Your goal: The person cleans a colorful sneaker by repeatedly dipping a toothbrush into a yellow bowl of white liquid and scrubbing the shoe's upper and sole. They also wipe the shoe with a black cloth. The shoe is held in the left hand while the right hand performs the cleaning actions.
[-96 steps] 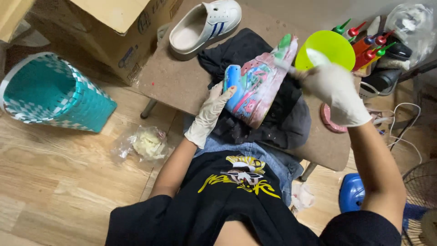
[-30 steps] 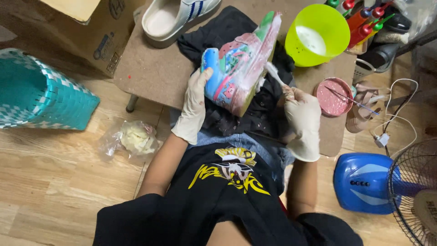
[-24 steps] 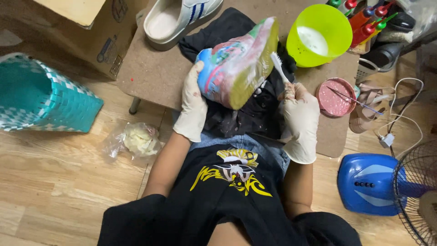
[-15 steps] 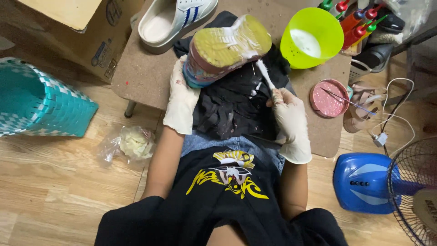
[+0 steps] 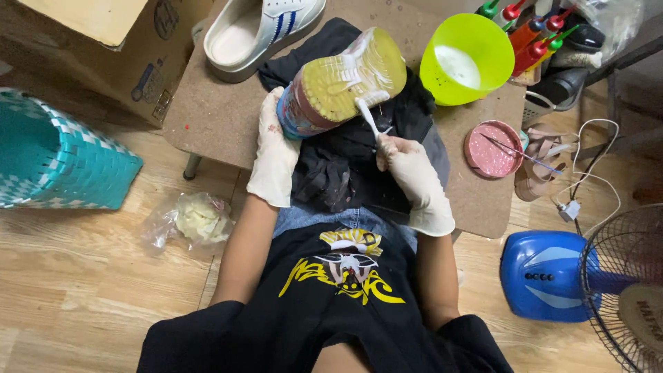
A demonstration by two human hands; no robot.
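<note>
1. Sneaker (image 5: 342, 83) is lying sole-up over the black cloth (image 5: 345, 159) on the low brown table (image 5: 221, 117), its yellow sole facing the camera.
2. Left hand (image 5: 275, 148), gloved, is clasping the sneaker at its heel end.
3. Right hand (image 5: 413, 176), also gloved, is pinching a white brush (image 5: 368, 114) and pressing the bristles onto the sole.
4. Green bowl (image 5: 466, 59) is sitting just beside the sneaker, with a pink lid (image 5: 492, 148) near the right hand.
5. White shoe (image 5: 259, 31) is resting at the table's far edge.

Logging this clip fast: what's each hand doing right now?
Left hand: closed on the sneaker, sole turned up.
Right hand: closed on a white brush, bristles on the sole.
</note>
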